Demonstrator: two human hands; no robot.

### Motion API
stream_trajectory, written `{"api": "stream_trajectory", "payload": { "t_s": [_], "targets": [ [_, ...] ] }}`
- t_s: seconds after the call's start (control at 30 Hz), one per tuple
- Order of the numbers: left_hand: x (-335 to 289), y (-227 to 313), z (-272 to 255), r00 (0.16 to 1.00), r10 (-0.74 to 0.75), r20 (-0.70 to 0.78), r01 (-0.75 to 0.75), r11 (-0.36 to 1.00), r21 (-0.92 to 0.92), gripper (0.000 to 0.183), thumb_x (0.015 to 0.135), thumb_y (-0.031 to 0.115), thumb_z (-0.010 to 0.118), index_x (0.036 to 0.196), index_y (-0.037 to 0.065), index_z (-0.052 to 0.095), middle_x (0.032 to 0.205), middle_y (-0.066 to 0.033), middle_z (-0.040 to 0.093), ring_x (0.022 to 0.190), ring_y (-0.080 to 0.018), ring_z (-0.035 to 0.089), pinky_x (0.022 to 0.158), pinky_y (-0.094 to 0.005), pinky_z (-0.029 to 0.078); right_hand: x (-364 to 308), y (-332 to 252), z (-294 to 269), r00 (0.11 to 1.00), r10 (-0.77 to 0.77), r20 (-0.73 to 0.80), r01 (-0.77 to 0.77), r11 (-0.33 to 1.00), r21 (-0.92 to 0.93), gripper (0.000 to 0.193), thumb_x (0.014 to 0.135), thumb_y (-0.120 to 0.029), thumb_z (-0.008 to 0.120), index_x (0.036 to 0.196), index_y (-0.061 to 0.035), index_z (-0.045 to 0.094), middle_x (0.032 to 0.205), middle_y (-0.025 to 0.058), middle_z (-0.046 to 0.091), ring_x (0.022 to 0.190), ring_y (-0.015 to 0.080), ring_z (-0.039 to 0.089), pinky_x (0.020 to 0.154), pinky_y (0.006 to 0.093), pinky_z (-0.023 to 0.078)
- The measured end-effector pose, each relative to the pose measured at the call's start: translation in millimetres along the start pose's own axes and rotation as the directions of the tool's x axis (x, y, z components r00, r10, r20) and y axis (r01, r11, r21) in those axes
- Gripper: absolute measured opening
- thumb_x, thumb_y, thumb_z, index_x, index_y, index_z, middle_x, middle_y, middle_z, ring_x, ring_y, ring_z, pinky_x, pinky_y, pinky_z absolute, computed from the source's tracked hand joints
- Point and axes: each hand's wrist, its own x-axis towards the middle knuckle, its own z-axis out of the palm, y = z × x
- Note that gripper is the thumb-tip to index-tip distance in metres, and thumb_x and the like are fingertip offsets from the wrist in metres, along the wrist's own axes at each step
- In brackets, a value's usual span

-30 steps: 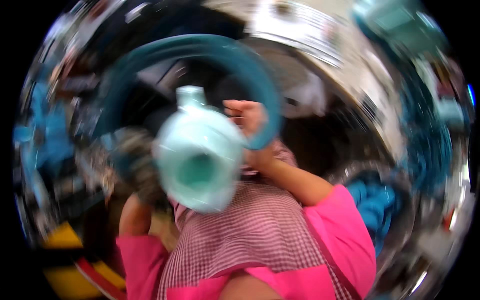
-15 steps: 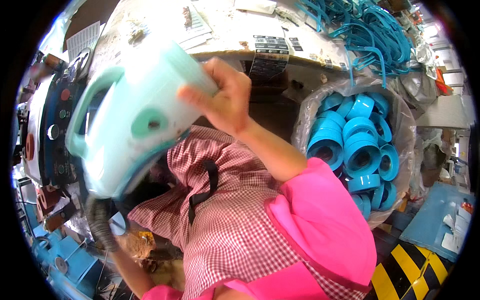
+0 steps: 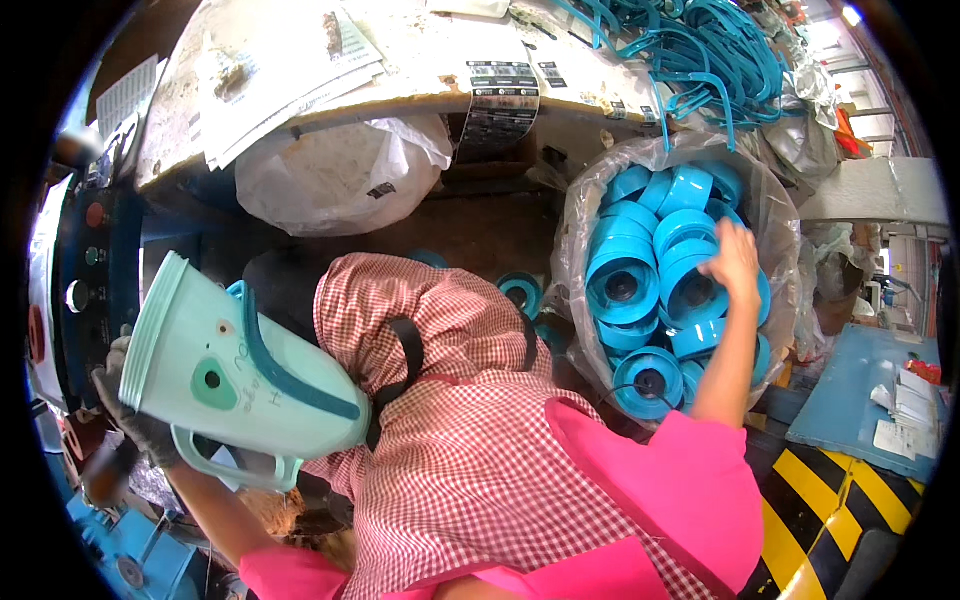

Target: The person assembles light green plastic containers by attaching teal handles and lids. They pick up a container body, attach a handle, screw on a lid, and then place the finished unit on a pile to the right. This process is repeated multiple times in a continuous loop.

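Observation:
My left hand (image 3: 142, 410), in a dark glove, grips the wide end of a mint-green plastic jug-shaped body (image 3: 215, 330). The jug lies tilted on its side at the left, handle downward, with a darker blue curved strip along it and handwriting on its wall. My bare right hand (image 3: 738, 262) is over the clear plastic bag (image 3: 787, 225) at the right, at the blue round cup-like parts (image 3: 690, 285) inside. Its thumb and fingers are apart beside one part's rim; whether they touch it I cannot tell.
Papers and label strips (image 3: 503, 95) lie on the worn white table (image 3: 420, 60) ahead. Blue plastic strips (image 3: 715, 65) are heaped at its far right. A white bag (image 3: 335, 180) hangs under the table edge. At left stands a control panel (image 3: 95, 260); at lower right, a yellow-black striped surface (image 3: 820, 510).
The jug has come down and turned, its handle now underneath. My right hand has let go of it and moved right to the bag; my left hand has moved up and left.

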Motion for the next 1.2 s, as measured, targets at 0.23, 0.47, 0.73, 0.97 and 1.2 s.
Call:
{"api": "stream_trajectory", "payload": {
  "t_s": [0.23, 0.47, 0.73, 0.97, 1.2],
  "targets": [
    [0, -31, -12, 0.941, 0.146, 0.304, -0.144, 0.989, -0.032, 0.040, 0.102, 0.032, 0.031, 0.090, 0.001, 0.053, 0.100, -0.0110, 0.054, 0.104, -0.0188, 0.050, 0.119, -0.0412, 0.018, 4, 105, 86, 0.984, 0.092, -0.155, -0.065, 0.983, 0.169, 0.017, 0.073, -0.003, 0.059, 0.087, -0.0086, 0.050, 0.089, 0.0185, 0.061, 0.086, 0.0459, 0.057, 0.071, 0.0507, 0.044],
    [-20, -34, -6, 0.968, 0.238, 0.076, -0.245, 0.964, 0.099, 0.049, 0.093, 0.042, 0.049, 0.104, -0.004, 0.063, 0.106, -0.0158, 0.064, 0.101, -0.0230, 0.061, 0.095, -0.0355, 0.047, 58, -51, -79, 0.896, -0.053, -0.441, 0.270, 0.854, 0.445, 0.043, 0.075, -0.001, 0.058, 0.116, -0.0138, 0.056, 0.095, 0.0142, 0.068, 0.094, 0.0379, 0.064, 0.080, 0.0476, 0.048],
    [-27, 7, 88, 0.943, 0.327, -0.065, -0.329, 0.944, -0.023, 0.080, 0.080, 0.033, 0.068, 0.148, 0.008, 0.034, 0.151, -0.0111, 0.035, 0.141, -0.0260, 0.029, 0.115, -0.0379, 0.025, -30, -479, -163, 0.267, -0.659, -0.703, 0.327, -0.625, 0.709, 0.075, 0.058, -0.035, 0.093, 0.114, -0.0031, 0.055, 0.126, 0.0118, 0.057, 0.112, 0.0204, 0.054, 0.094, 0.0340, 0.045],
    [-52, 10, 62, 0.926, 0.373, -0.061, -0.376, 0.925, -0.053, 0.124, 0.056, 0.055, 0.088, 0.152, 0.010, 0.024, 0.144, -0.0077, 0.040, 0.129, -0.0209, 0.041, 0.112, -0.0374, 0.029, -61, -576, -179, 0.172, -0.642, -0.747, -0.085, -0.765, 0.638, 0.054, 0.077, -0.050, 0.076, 0.081, 0.0020, 0.063, 0.092, 0.0175, 0.067, 0.087, 0.0224, 0.062, 0.079, 0.0333, 0.049],
    [-45, -2, 56, 0.892, 0.451, -0.041, -0.444, 0.889, 0.111, 0.117, 0.056, 0.050, 0.089, 0.149, 0.010, 0.030, 0.150, -0.0100, 0.033, 0.136, -0.0250, 0.035, 0.113, -0.0403, 0.027, -46, -598, -181, 0.043, -0.425, -0.904, -0.063, -0.904, 0.422, 0.059, 0.073, -0.059, 0.074, 0.083, -0.0013, 0.065, 0.085, 0.0222, 0.068, 0.087, 0.0320, 0.063, 0.081, 0.0442, 0.049]
  ]
}}
